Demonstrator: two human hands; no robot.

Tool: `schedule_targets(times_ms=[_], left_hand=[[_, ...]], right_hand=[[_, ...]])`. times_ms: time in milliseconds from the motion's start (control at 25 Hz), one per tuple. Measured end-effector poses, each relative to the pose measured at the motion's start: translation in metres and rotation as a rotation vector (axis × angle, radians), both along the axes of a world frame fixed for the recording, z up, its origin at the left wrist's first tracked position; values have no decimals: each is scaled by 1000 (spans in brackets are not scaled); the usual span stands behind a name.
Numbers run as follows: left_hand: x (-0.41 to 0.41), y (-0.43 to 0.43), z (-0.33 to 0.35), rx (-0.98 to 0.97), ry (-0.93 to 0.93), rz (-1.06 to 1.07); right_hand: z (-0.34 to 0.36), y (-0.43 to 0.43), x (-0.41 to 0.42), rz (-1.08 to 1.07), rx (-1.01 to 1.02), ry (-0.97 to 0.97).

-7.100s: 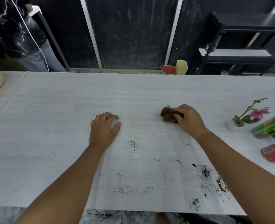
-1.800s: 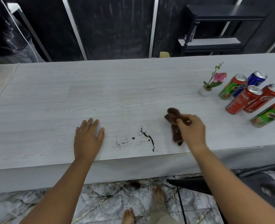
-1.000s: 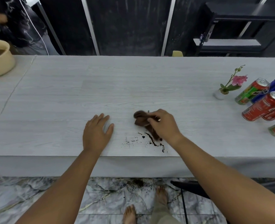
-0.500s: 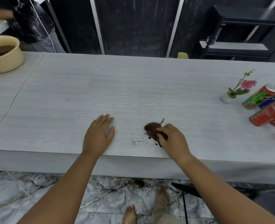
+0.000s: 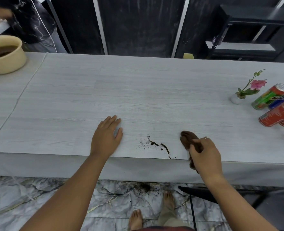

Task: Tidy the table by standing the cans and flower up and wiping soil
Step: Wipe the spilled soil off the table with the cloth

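Note:
A thin curved line of dark soil (image 5: 159, 145) lies on the grey table (image 5: 138, 90) close to its near edge. My right hand (image 5: 204, 155) grips a brown cloth (image 5: 187, 139) just right of the soil, at the table's edge. My left hand (image 5: 107, 137) rests flat on the table to the left of the soil, fingers spread. At the far right a pink flower in a small white pot (image 5: 237, 98) stands upright beside several upright cans: a green one (image 5: 269, 96), a blue one (image 5: 281, 99) and a red one (image 5: 277, 112).
A beige bowl of soil (image 5: 4, 55) sits at the table's far left. Spilled soil (image 5: 144, 187) lies on the marble floor below the edge, near my bare feet. A black chair (image 5: 204, 194) stands at the lower right. Another person stands at the top left.
My right hand has swept the cloth to the right, off the soil, leaving a thin curved trail near the edge. The left hand stays flat in place.

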State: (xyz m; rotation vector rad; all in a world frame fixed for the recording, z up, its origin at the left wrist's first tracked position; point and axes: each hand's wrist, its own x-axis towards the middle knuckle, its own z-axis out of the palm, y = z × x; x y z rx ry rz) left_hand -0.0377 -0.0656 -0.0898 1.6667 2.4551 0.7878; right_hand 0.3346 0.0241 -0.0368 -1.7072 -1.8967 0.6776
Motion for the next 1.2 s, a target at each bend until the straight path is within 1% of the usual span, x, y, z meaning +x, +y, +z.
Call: schedule_targets(times_ms=[80, 240, 360, 400, 480, 560, 680, 800, 920, 1000, 1120, 1200], left_hand=[[0, 0, -1, 3, -1, -1], [-1, -1, 0, 5, -16, -6], [0, -2, 2, -3, -27, -3], [0, -2, 2, -5, -27, -2], [0, -1, 3, -12, -27, -3], [0, 0, 4, -26, -32, -9], [-1, 0, 4, -23, -27, -10], [-2, 0, 4, -19, -30, -1], [-2, 0, 4, -17, -23, -1], [-1, 1, 5, -11, -22, -1], [1, 2, 6, -9, -28, 3], [2, 1, 6, -14, -30, 9]], right_hand=[[-2, -17, -22, 43, 10, 3], [-4, -34, -81, 204, 8, 28], [3, -14, -97, 249, -15, 147], [8, 0, -101, 270, 12, 145], [17, 33, -116, 371, 61, 91], [24, 57, -138, 564, 36, 12], [21, 64, -166, 845, -27, -124], [16, 58, -161, 981, -25, -157], [16, 58, -135, 1046, -50, -186], [18, 58, -120, 1053, -94, -174], [22, 60, -121, 956, -149, -23], [23, 60, -134, 919, -130, 19]])
